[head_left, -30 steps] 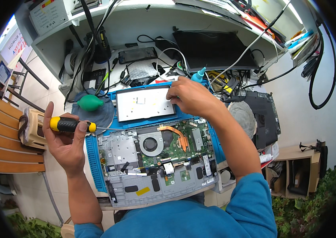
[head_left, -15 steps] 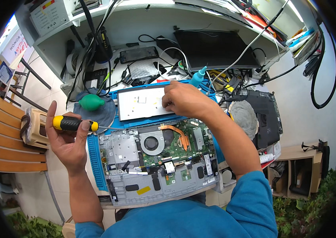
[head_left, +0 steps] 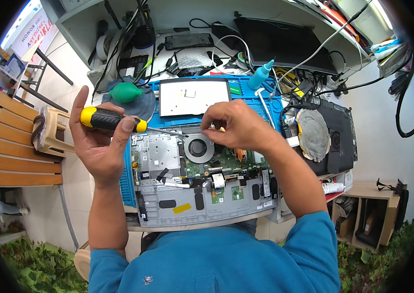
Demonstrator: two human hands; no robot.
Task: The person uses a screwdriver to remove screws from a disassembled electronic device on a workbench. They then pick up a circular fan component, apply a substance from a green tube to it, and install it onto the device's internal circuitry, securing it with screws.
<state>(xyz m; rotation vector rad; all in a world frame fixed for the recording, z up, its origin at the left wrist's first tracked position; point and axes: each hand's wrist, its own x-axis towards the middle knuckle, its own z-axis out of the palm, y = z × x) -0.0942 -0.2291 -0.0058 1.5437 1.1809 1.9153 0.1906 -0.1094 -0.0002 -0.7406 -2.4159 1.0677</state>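
Note:
My left hand [head_left: 97, 146] is closed around the yellow and black handle of a screwdriver [head_left: 110, 120], forefinger raised. Its thin shaft points right, with the tip over the upper edge of an opened laptop base [head_left: 224, 206], near the round fan [head_left: 197, 148]. Thumb and fingers of my right hand [head_left: 238, 124] are pinched together just right of the screwdriver tip, above the fan. Whatever small thing they hold is too hidden to name. Beyond the laptop lies a shallow white tray [head_left: 192, 97] with several tiny pieces in it.
A blue mat [head_left: 155, 119] lies under the tray and laptop. A green air blower [head_left: 125, 92] sits at the left on a cloth. To the right are a teal bottle [head_left: 261, 74], a grey round pad [head_left: 313, 135] and a black laptop part [head_left: 341, 132]. Cables [head_left: 309, 49] hang at the back.
My right hand has come from the white tray back toward me, over the fan beside the screwdriver tip. My left hand still holds the screwdriver. The whole view has shifted slightly.

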